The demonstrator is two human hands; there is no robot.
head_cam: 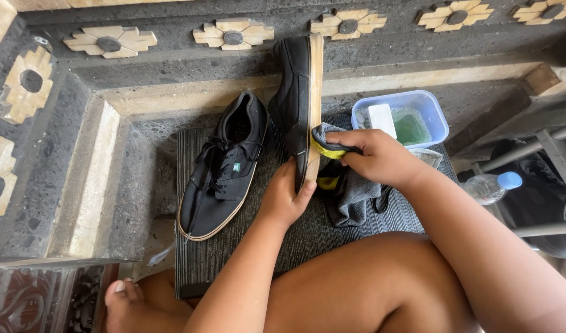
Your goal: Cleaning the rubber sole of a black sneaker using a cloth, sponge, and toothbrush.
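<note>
- Dark ribbed mat (246,259) is lying on the stone floor, carrying everything.
- Second black shoe (224,169) is lying flat on the mat, left of the work, not being handled.
- Black shoe (297,98) is standing on edge, tan sole facing right; left hand (286,197) is bracing its near end, fingers wrapped on it.
- Right hand (375,157) is pinching a grey-and-yellow cloth (329,145) against the sole edge; judging wiping mid-way.
- Plastic tub (431,111) of greenish water is sitting behind.

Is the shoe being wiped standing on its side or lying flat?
On its side: the black shoe stands on edge, tan sole facing right, steadied by the left hand while the right hand presses a grey cloth.
</note>
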